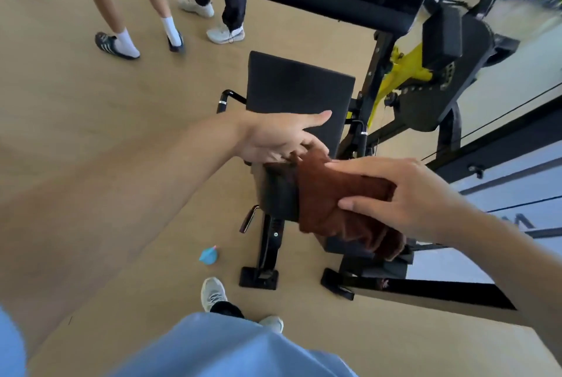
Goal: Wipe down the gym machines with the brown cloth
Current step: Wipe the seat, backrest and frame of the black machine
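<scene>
My right hand (pixel 404 194) grips the cloth (pixel 337 197) bunched, ready for wiping the seat (pixel 292 84); my left hand (pixel 273 136), fingers open, reaches for its edge.

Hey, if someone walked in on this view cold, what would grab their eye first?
First, the brown cloth at center, gripped by the right hand while the left hand touches its upper edge. Behind it sits the black seat pad, with a yellow machine frame to the right.

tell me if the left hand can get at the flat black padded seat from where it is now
Probably yes: the left hand hangs open just over the flat black padded seat, nothing between them; the brown cloth sits nearer, under the right hand.
</scene>
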Demonstrator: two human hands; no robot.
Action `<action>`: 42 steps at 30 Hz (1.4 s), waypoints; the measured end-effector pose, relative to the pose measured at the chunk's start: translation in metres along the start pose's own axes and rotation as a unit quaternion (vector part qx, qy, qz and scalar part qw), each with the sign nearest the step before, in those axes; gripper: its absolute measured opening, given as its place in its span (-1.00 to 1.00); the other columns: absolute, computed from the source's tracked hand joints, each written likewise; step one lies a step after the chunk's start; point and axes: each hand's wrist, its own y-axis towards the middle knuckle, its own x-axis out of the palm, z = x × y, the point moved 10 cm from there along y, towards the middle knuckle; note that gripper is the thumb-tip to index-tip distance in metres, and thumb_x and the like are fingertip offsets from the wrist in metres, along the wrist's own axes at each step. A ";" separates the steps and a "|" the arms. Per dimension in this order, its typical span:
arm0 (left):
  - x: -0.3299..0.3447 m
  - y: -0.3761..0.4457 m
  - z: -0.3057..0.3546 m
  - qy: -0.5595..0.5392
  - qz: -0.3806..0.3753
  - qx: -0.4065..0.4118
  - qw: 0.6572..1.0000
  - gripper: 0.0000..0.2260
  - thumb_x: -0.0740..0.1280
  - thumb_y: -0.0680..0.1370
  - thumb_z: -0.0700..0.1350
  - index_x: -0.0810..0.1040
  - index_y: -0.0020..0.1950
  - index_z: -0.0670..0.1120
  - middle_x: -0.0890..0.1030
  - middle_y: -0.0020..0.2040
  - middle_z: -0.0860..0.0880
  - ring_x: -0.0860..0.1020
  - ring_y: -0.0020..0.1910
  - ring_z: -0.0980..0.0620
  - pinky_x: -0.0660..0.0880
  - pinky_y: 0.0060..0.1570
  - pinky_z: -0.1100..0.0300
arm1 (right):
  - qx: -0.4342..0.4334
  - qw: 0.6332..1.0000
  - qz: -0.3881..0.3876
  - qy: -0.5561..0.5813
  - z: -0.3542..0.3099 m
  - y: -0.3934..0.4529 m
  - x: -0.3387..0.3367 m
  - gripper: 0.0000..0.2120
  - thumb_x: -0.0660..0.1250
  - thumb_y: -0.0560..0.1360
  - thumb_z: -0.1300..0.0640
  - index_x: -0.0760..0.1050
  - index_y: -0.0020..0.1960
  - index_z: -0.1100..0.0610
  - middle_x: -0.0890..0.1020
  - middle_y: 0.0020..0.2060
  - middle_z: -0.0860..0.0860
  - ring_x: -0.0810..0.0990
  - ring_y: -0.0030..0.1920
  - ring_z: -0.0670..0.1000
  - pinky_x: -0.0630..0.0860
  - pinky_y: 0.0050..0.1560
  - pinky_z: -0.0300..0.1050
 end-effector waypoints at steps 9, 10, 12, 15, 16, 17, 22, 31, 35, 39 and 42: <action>-0.008 0.009 -0.008 -0.010 -0.029 -0.018 0.999 -0.11 -0.06 0.45 0.56 0.18 0.61 0.02 0.39 0.52 -0.09 0.30 0.51 -0.05 0.02 0.56 -0.09 | 0.035 0.996 -0.003 -0.080 -0.003 0.007 0.007 -0.49 0.21 0.46 -0.45 0.37 0.40 -0.45 0.49 0.12 -0.54 0.49 0.11 -0.36 0.53 0.21 -0.14; -0.008 0.010 -0.011 -0.028 -0.037 -0.023 0.999 -0.10 -0.04 0.42 0.57 0.19 0.60 0.05 0.38 0.52 -0.09 0.35 0.48 -0.05 0.08 0.54 -0.09 | 0.014 0.995 -0.001 -0.102 -0.020 0.015 0.015 -0.47 0.19 0.49 -0.46 0.34 0.44 -0.41 0.49 0.18 -0.50 0.47 0.15 -0.34 0.51 0.24 -0.11; -0.010 0.009 -0.013 -0.044 -0.039 -0.042 0.997 -0.10 0.00 0.38 0.60 0.30 0.55 0.08 0.46 0.46 -0.14 0.53 0.30 -0.02 0.33 0.40 -0.04 | -0.029 0.991 0.015 -0.130 -0.050 0.029 0.027 -0.41 0.17 0.48 -0.48 0.32 0.47 -0.35 0.53 0.30 -0.36 0.50 0.26 -0.19 0.51 0.26 -0.01; -0.016 0.008 -0.011 -0.018 -0.009 -0.078 0.997 -0.12 -0.03 0.38 0.60 0.36 0.50 0.07 0.57 0.34 -0.17 0.60 0.14 -0.06 0.42 0.33 -0.06 | -0.075 0.986 0.030 -0.147 -0.071 0.038 0.040 -0.38 0.18 0.48 -0.48 0.30 0.49 -0.32 0.52 0.37 -0.27 0.52 0.32 -0.07 0.54 0.21 0.06; -0.014 0.009 -0.003 0.005 0.001 -0.091 0.996 -0.14 -0.05 0.40 0.59 0.34 0.52 0.09 0.57 0.35 -0.13 0.60 0.17 -0.06 0.43 0.33 -0.08 | -0.072 0.988 0.035 -0.135 -0.063 0.034 0.037 -0.38 0.18 0.49 -0.47 0.29 0.50 -0.33 0.49 0.40 -0.28 0.51 0.34 -0.09 0.55 0.21 0.05; -0.015 0.008 0.001 0.026 0.015 -0.099 0.995 -0.16 -0.06 0.43 0.57 0.31 0.54 0.09 0.54 0.38 -0.11 0.59 0.19 -0.06 0.47 0.28 -0.08 | -0.074 0.989 0.038 -0.118 -0.057 0.029 0.035 -0.39 0.19 0.50 -0.45 0.28 0.51 -0.34 0.47 0.43 -0.30 0.49 0.36 -0.12 0.55 0.22 0.03; -0.002 0.028 0.028 0.157 0.055 -0.150 0.975 -0.24 0.08 0.50 0.47 0.29 0.56 0.03 0.45 0.43 -0.18 0.44 0.38 -0.23 0.38 0.34 -0.31 | -0.088 0.993 0.048 -0.067 0.002 -0.010 0.012 -0.45 0.26 0.53 -0.38 0.33 0.50 -0.34 0.41 0.46 -0.34 0.36 0.46 -0.28 0.50 0.34 -0.12; 0.063 0.102 0.073 0.253 0.030 -0.201 0.946 -0.50 0.19 0.61 0.25 0.43 0.47 0.04 0.38 0.51 -0.12 0.30 0.50 -0.23 0.21 0.34 -0.48 | -0.060 0.987 0.096 0.110 0.128 -0.060 -0.034 -0.50 0.44 0.49 -0.25 0.51 0.40 -0.21 0.56 0.33 -0.30 0.49 0.38 -0.23 0.53 0.35 -0.03; 0.082 0.136 0.079 0.304 0.026 -0.210 0.929 -0.59 0.27 0.60 0.19 0.52 0.39 0.05 0.56 0.33 -0.04 0.51 0.32 -0.15 0.40 0.26 -0.39 | -0.045 0.964 0.099 0.241 0.164 -0.062 -0.033 -0.54 0.43 0.52 -0.16 0.57 0.37 -0.05 0.66 0.21 -0.17 0.62 0.25 -0.05 0.59 0.20 -0.13; 0.081 0.158 0.074 0.330 0.043 -0.229 0.915 -0.68 0.35 0.54 0.16 0.58 0.19 0.00 0.62 0.17 -0.02 0.60 0.18 -0.07 0.56 0.10 -0.26 | 0.072 0.933 0.120 0.331 0.228 -0.057 -0.013 -0.58 0.29 0.54 -0.31 0.65 0.20 -0.07 0.74 -0.04 -0.08 0.69 0.02 -0.01 0.59 0.09 -0.11; 0.079 0.158 0.080 0.252 0.079 -0.243 0.933 -0.63 0.16 0.60 0.28 0.52 0.18 0.05 0.56 0.26 -0.05 0.47 0.30 -0.17 0.37 0.23 -0.44 | 0.187 0.893 0.064 0.404 0.275 -0.046 0.029 -0.70 0.24 0.64 -0.12 0.63 0.25 -0.07 0.75 0.03 -0.01 0.71 0.10 0.03 0.56 0.27 0.13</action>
